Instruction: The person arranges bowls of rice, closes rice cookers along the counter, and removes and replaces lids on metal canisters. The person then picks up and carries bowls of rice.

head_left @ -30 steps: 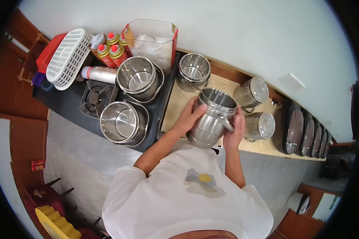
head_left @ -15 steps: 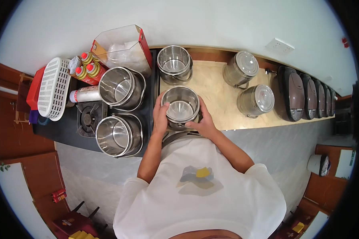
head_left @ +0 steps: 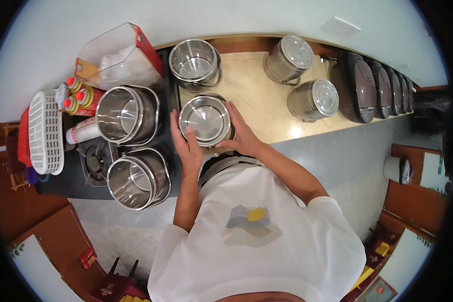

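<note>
Before you is the pale bench (head_left: 256, 95). 2 steel pails (head_left: 128, 116) stand at 9 and 8 o'clock from the steel pot (head_left: 205, 120) at the bench's front edge. Your left hand (head_left: 187, 147) grips the pot's 8 o'clock side, your right hand (head_left: 244, 136) its 4 o'clock.

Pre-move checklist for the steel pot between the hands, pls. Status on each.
1. Left hand on the steel pot: ok, against its left side.
2. Right hand on the pot: ok, against the opposite side.
3. Pot upright, mouth uncovered: ok, the inside shows from above.
4. Base flat on the wooden counter: cannot tell, underside hidden.
5. Gap to the open pot behind: cannot tell, they are close and this angle doesn't settle contact.
6. Room on the right: ok, bare counter lies between the right hand and the nearer covered pot.
</note>
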Demonstrator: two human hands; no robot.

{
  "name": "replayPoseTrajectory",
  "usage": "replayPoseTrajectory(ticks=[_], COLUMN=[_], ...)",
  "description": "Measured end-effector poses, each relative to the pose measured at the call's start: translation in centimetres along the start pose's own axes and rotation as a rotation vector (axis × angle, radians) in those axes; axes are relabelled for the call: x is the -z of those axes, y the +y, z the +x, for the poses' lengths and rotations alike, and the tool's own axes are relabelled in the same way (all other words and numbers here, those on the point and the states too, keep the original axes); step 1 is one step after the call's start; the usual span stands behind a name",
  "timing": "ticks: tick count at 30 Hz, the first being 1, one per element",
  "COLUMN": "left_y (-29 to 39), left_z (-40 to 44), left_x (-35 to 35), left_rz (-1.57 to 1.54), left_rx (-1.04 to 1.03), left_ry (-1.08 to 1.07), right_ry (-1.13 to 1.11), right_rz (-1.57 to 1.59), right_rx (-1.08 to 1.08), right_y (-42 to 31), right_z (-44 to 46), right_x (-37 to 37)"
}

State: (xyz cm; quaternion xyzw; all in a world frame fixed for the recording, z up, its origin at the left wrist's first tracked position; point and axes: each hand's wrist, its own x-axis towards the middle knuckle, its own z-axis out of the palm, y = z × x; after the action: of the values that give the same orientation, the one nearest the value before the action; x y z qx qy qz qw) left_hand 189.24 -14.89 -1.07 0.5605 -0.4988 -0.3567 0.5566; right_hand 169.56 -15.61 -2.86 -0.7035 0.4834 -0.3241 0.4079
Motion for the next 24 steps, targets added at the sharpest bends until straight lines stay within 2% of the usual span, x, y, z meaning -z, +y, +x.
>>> replayPoseTrajectory(ticks=[3, 5, 10, 13, 14, 16, 17, 18, 19, 20, 21, 23, 24], left_y=[0.5, 1.2, 1.5, -0.3, 0.0, 0.5, -1.3, -4.8, -7.2, -8.2, -9.1, -8.9, -9.6], left_z=[-1.7, -2.5, -5.1, -7.4, -7.7, -8.3, -8.9, -9.8, -10.3, -9.9, -9.3, -8.1, -8.3], left_x=[0.3, 0.2, -0.3, -0.2, -0.4, -0.5, -0.4, -0.2, 0.2, 0.5, 0.6, -0.3, -0.5], left_rz=[0.121, 0.36, 0.401, 0.203, 0.207, 0.21, 0.22, 0.386, 0.555, 0.569, 0.57, 0.62, 0.627], left_rx=[-0.04, -0.188, -0.217, -0.404, -0.402, 0.16, 0.161, 0.194, 0.226, 0.225, 0.313, 0.454, 0.452], left_ry=[-0.056, -0.017, 0.026, 0.093, 0.092, -0.325, -0.32, -0.58, -0.844, -0.85, -1.038, -1.338, -1.336], right_ry=[-0.017, 0.004, 0.11, 0.101, 0.186, 0.38, 0.547, 0.647, 0.794, 0.848, 0.851, 0.895, 0.9], right_rz=[-0.035, -0.043, -0.095, -0.215, -0.242, -0.403, -0.463, -0.704, -0.716, -0.862, -1.121, -1.319, -1.313], right_rx=[-0.017, -0.043, -0.057, -0.033, -0.029, 0.019, 0.017, 0.062, 0.037, -0.023, -0.085, -0.347, -0.347], right_y=[-0.1, -0.4, -2.0, -1.2, -1.1, 0.9, 0.9, 1.4, 3.1, 3.9, 4.9, 7.1, 7.7], right_z=[0.0, 0.3, 0.7, 0.1, -0.2, -1.0, -1.1, -1.1, -1.6, -1.9, -2.6, -3.8, -4.1], right_x=[-0.1, -0.6, -1.1, 0.7, 2.1, 6.2, 8.7, 12.2, 14.6, 17.4, 20.1, 22.7, 23.3])
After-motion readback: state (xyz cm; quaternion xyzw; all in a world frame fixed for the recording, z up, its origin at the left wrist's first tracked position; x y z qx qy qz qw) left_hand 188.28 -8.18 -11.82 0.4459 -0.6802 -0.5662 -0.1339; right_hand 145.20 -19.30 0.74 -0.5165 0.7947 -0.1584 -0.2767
